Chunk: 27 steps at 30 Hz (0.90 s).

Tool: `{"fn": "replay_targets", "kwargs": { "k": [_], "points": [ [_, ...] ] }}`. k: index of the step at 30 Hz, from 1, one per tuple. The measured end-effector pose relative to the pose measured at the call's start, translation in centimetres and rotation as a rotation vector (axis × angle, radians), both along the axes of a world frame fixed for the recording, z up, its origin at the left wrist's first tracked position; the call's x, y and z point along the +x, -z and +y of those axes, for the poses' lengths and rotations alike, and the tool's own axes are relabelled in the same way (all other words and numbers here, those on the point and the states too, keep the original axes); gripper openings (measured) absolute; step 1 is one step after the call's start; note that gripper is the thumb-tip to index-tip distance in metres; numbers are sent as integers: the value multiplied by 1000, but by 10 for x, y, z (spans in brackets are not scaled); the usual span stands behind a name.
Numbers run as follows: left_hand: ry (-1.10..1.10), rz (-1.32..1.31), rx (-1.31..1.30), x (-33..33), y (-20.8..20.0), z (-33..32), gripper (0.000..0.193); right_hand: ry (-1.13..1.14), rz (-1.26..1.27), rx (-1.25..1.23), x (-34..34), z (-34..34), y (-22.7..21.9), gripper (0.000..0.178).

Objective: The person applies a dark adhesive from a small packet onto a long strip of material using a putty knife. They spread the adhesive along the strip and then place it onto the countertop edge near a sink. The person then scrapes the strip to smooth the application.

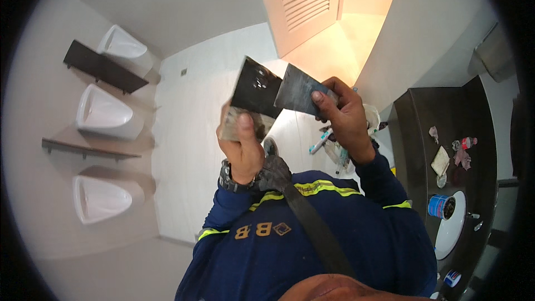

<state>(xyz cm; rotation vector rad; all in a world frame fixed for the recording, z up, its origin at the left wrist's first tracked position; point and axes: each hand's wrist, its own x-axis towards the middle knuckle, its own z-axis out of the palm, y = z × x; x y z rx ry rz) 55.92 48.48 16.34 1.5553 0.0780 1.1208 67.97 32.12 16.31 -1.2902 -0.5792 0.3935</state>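
Observation:
My left hand [243,145] is closed round the pale, smeared lower part of a flat rectangular putty spreader [255,86], its thumb on the near face. Black paste covers the upper part, with a wet shine near the top. Opposite it, my right hand [346,117] pinches a thin grey scraper plate [301,89] between thumb and fingers. The plate's left edge overlaps or touches the right side of the black-coated spreader; the exact contact cannot be told. Both pieces are held up in front of my chest, above the floor.
Three white urinals [107,112] with dark dividers [106,67] line the left wall. A louvred door [304,8] stands ajar ahead. Tubes and other clutter [337,153] lie on the floor by the dark counter [415,134], which bears a blue can [439,205] beside a white basin [452,234].

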Motion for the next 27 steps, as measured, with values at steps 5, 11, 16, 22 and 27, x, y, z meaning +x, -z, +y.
{"fn": "replay_targets", "kwargs": {
  "k": [5,11,16,22,27],
  "points": [
    [112,39,306,57,5,80,42,145,27,19,28,61,-23,22],
    [320,-7,643,113,-12,168,36,388,-26,187,50,121,-52,21],
    [551,116,410,167,14,195,35,926,-600,-75,69,120,-48,18],
    [1249,538,-651,213,14,131,39,967,-1041,-351,64,91,0,48],
    [1392,758,-716,200,15,87,45,910,-594,-465,-10,55,0,53]
  ]
}}
